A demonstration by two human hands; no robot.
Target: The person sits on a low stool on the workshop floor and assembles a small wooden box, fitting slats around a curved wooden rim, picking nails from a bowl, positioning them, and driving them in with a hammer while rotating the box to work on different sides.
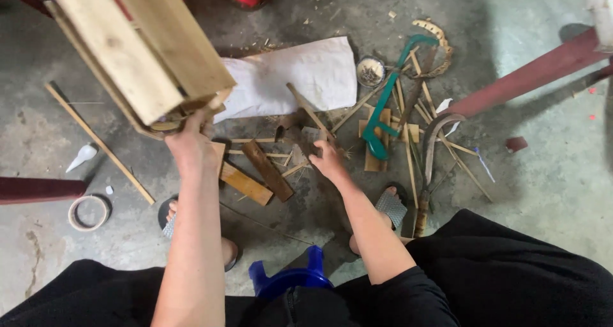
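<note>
We've got the left hand (188,138) clamped on a wooden box frame (137,49), lifted off the floor (543,174) at far left. It looks mostly assembled, though we can't tell what's left. The right hand (327,161) reaches with loose, spread fingers into the wood scraps (265,170), holding nothing. Right of that lie a green saw (383,119) and a curved sickle (431,148), with bamboo strips (408,154) cluttering around.

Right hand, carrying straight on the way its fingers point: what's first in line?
Likely the hatchet lying among wood scraps just ahead of the right hand; beyond it the white sheet. Depth is unclear, so the hand may already touch it.
</note>
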